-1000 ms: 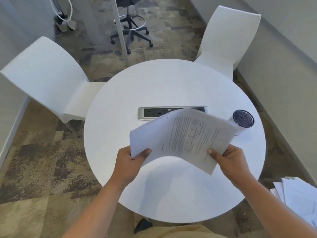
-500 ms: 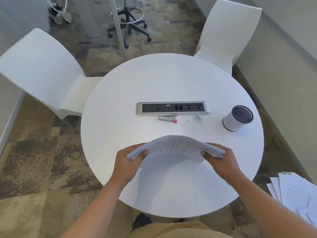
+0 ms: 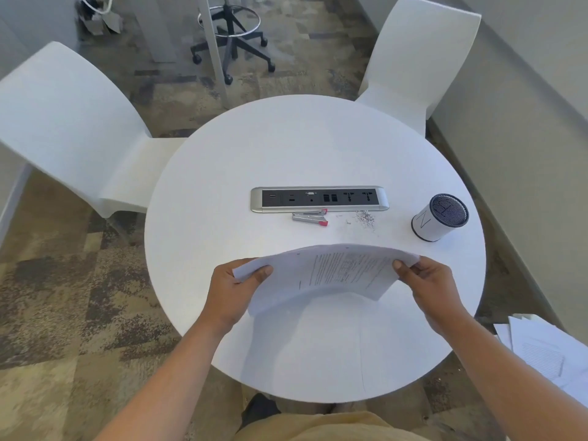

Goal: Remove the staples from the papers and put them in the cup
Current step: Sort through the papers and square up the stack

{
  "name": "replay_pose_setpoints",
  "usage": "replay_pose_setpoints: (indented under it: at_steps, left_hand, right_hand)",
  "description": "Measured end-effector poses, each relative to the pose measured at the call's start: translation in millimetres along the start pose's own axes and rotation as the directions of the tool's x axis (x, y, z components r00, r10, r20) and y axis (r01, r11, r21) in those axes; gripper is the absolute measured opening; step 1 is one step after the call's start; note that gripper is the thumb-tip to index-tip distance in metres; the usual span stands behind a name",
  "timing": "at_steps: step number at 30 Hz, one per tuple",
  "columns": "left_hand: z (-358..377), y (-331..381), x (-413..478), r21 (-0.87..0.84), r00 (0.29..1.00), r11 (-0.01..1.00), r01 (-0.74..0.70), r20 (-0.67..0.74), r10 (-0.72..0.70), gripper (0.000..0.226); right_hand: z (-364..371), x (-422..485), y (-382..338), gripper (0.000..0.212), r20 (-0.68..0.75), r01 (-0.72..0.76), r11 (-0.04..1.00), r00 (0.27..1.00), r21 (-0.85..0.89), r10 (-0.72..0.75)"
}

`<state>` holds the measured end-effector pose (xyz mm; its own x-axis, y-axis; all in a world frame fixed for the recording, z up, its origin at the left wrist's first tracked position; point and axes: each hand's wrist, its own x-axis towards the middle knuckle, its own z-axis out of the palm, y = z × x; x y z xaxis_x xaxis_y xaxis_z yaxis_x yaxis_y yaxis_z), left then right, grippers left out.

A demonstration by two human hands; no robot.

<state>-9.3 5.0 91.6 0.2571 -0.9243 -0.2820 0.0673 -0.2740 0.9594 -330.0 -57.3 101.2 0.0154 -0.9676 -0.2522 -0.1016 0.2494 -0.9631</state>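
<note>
A: What's each hand doing?
B: The left hand (image 3: 237,286) and right hand (image 3: 428,286) pinch opposite ends of the papers (image 3: 327,272), bowed above the table (image 3: 286,148).
A: Handling?
B: Light and floppy; grip near the stapled corner. The staple remover (image 3: 310,217), loose staples (image 3: 364,217) and cup (image 3: 439,218) lie beyond.

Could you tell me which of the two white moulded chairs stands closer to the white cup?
The white moulded chair at the table's far right; the white cup with the dark mesh top stands on that side, while the other chair is far left.
</note>
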Motion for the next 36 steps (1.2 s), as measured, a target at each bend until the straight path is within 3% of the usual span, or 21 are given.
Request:
replay_pose_setpoints:
  at_steps: [7, 11, 13, 17, 21, 25, 30, 33, 36]
  left_hand:
    - [-11, 15, 8, -0.093, 0.999, 0.996, 0.014, 0.052, -0.009, 0.004]
    - [-23, 20, 10, -0.153, 0.998, 0.988, -0.012, 0.056, 0.021, 0.015]
    - [-31, 16, 8, -0.108, 0.995, 0.994, -0.032, 0.094, 0.042, 0.008]
    - [-45, -3, 7, 0.045, 0.988, 0.998, -0.043, 0.149, 0.036, 0.027]
    - [-46, -17, 9, 0.139, 0.983, 0.990, -0.011, 0.183, -0.015, 0.036]
    - [-49, -17, 15, 0.092, 0.988, 0.991, 0.093, 0.117, -0.103, 0.009]
    - [-58, -7, 22, -0.010, 0.962, 0.970, 0.242, 0.131, -0.239, 0.024]
    - [-64, -13, 22, 0.062, 0.962, 0.969, 0.238, 0.122, -0.244, 0.018]
    - [-76, -22, 24, 0.061, 0.965, 0.971, 0.230, 0.114, -0.236, 0.026]
  right_hand:
    - [3, -4, -3, 0.022, 0.042, -0.011, 1.000, 0.999, 0.024, 0.010]
    - [14, -9, -3, 0.016, 0.022, -0.025, 0.997, 0.999, 0.078, 0.024]
    - [21, -11, 1, 0.014, 0.021, -0.033, 0.998, 0.999, 0.051, 0.032]
    - [33, -18, 13, 0.027, 0.023, -0.065, 0.991, 0.997, -0.115, 0.068]
    - [40, -19, 21, 0.023, -0.010, -0.106, 0.977, 0.994, -0.188, 0.106]
    - [45, -18, 13, 0.010, -0.073, -0.161, 0.981, 0.986, -0.113, 0.153]
    - [61, -16, 1, 0.017, -0.052, -0.197, 0.980, 0.979, -0.001, 0.197]
    - [73, -12, 1, 0.020, -0.026, -0.228, 0.974, 0.973, -0.010, 0.228]
    - [81, -1, 3, 0.025, -0.008, -0.240, 0.971, 0.971, 0.006, 0.240]
